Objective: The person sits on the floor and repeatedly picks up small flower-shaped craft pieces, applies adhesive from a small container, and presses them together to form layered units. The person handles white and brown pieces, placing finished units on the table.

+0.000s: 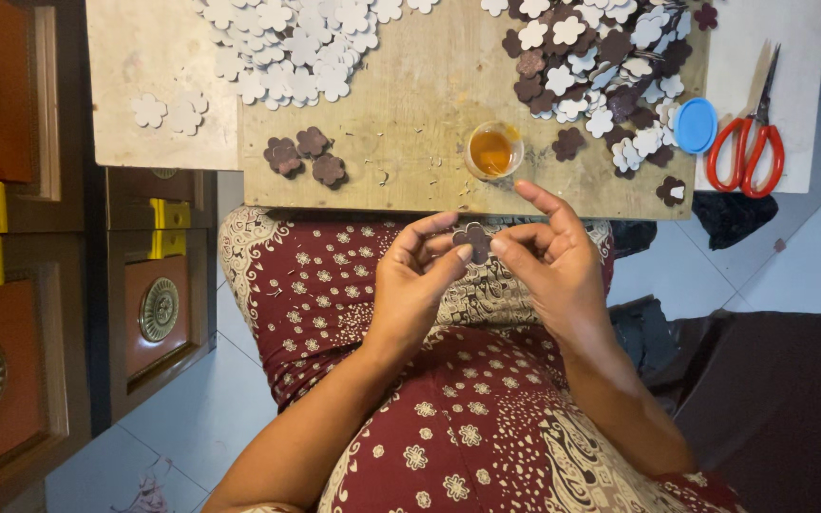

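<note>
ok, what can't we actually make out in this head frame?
- Brown flower cutout: both hands' fingertips cover its edges; its far face is hidden, head view.
- White cutout pile and mixed brown-and-white pile: cut off by the top edge.
- Small cup of amber liquid: kind of liquid not tellable.
- Left hand, right hand: palms face away, so the grip contact is hidden.

A worn wooden tabletop (410, 114) carries a heap of white flower cutouts (287, 47), a mixed brown-and-white pile (601, 66) and three brown flowers (306, 157). A small cup of amber liquid (493, 150), a blue lid (695, 124) and red-handled scissors (748, 147) also lie there.
</note>
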A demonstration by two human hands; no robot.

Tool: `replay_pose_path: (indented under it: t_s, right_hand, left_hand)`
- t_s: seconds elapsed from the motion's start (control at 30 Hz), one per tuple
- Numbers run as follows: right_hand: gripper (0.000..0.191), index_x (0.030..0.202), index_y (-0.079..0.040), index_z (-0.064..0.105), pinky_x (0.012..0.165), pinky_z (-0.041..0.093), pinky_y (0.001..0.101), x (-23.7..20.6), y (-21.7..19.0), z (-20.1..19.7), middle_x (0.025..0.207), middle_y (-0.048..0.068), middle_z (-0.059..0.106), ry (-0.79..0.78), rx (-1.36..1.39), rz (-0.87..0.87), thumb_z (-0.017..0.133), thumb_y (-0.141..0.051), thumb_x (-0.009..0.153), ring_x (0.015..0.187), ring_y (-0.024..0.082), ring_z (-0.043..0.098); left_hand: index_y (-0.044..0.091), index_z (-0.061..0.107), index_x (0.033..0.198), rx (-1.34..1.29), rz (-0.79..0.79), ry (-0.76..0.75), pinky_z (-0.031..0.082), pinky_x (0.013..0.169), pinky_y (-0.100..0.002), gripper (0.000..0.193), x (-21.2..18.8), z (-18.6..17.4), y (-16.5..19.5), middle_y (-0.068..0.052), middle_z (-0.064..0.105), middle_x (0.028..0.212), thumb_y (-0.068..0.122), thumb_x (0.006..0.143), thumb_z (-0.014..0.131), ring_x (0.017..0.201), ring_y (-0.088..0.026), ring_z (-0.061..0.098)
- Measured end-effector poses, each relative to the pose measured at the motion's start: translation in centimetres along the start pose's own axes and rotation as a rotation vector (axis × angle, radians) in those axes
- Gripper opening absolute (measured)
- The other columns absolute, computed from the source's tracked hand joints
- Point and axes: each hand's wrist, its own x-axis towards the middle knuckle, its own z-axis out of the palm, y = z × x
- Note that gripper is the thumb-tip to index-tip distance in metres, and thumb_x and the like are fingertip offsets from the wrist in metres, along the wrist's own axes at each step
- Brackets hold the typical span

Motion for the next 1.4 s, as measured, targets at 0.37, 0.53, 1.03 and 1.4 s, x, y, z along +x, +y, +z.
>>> replay_pose_path:
  t_s: [0.37, 0.53, 1.03, 1.4]
  right_hand:
    - [0.075, 0.152, 0.0, 0.044, 0.071, 0.049, 0.018, -0.3, -0.6, 1.1, 0.094, 0.005, 0.073, 0.088, -0.245, -0.112, 0.08, 0.001, 0.086, 0.077, 0.003, 0.06]
    - [0.074, 0.152, 0.0, 0.045, 0.074, 0.05, 0.0184, -0.4, -0.7, 1.6, 0.093, 0.003, 0.073, 0.105, -0.359, -0.194, 0.08, 0.001, 0.087, 0.079, 0.003, 0.059]
    - [0.08, 0.158, 0.0, 0.037, 0.075, 0.049, 0.0179, 0.8, 0.1, -0.4, 0.097, 0.005, 0.069, -0.156, 0.037, -0.043, 0.072, 0.008, 0.087, 0.087, 0.006, 0.062]
    - [0.081, 0.16, 0.006, 0.035, 0.083, 0.053, 0.0227, 1.2, -0.1, -1.4, 0.1, 0.009, 0.07, -0.311, 0.352, 0.032, 0.07, 0.007, 0.087, 0.091, 0.011, 0.066]
  left_hand:
    - [-0.005, 0.063, 0.125, 0.047, 0.04, 0.025, 0.056, 0.092, -0.026, 0.032, 0.4, -0.6, -0.5, -0.01, 0.073, 0.113, -0.002, 0.094, 0.071, 0.101, -0.011, 0.068]
    - [-0.003, 0.065, 0.126, 0.09, 0.05, 0.002, 0.056, 0.093, -0.025, 0.032, 0.5, -0.8, -0.4, -0.007, 0.072, 0.113, 0.001, 0.094, 0.072, 0.103, -0.01, 0.067]
    - [0.003, 0.071, 0.121, 0.117, -0.147, 0.0, 0.057, 0.077, -0.025, 0.026, 1.1, -1.6, 0.7, -0.003, 0.073, 0.102, 0.017, 0.1, 0.066, 0.087, -0.008, 0.068]
    - [0.0, 0.071, 0.122, 0.321, -0.117, -0.056, 0.057, 0.076, -0.023, 0.026, 1.4, -2.6, 1.7, -0.003, 0.075, 0.1, 0.013, 0.101, 0.064, 0.086, -0.007, 0.067]
